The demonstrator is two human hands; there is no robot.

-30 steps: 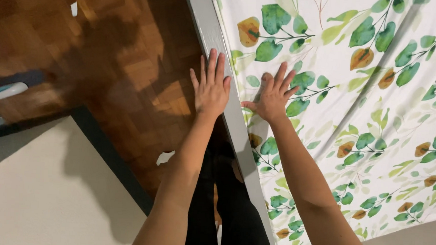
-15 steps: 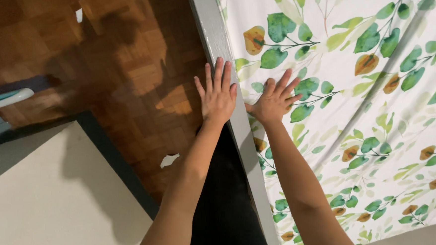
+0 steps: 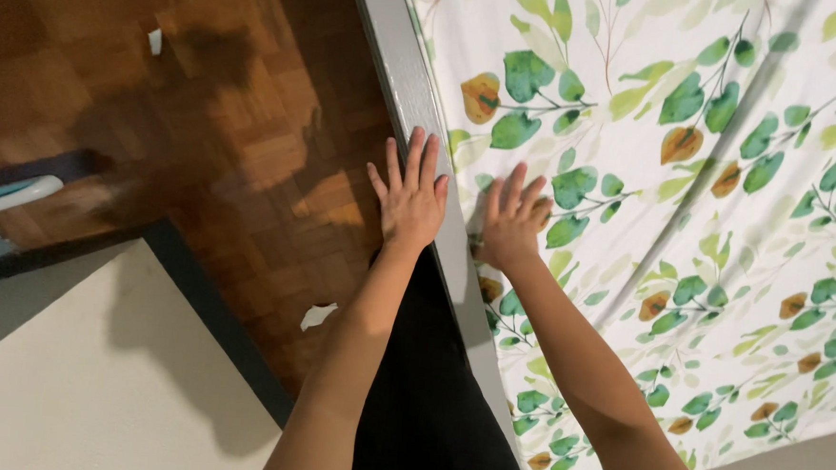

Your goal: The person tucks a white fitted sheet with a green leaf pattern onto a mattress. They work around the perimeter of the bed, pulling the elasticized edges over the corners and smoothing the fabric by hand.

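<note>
A white bedsheet (image 3: 705, 221) printed with green and orange leaves covers the mattress on the right. Its grey side edge (image 3: 403, 72) runs diagonally down the middle of the view. My left hand (image 3: 410, 201) lies flat with fingers spread at that grey edge, palm down. My right hand (image 3: 512, 221) rests flat on the leafy sheet just beside it, fingers apart. Neither hand holds anything. My black-clothed legs (image 3: 419, 397) stand against the bed side below the hands.
Brown parquet floor (image 3: 205, 109) fills the left, with two small white scraps (image 3: 318, 316) lying on it. A dark skirting strip (image 3: 213, 320) and a pale wall (image 3: 76, 389) sit lower left. A light blue-white object (image 3: 5, 199) pokes in at the left edge.
Both hands have slid a little along the bed edge and the view has shifted; the hands stay flat and spread the whole time.
</note>
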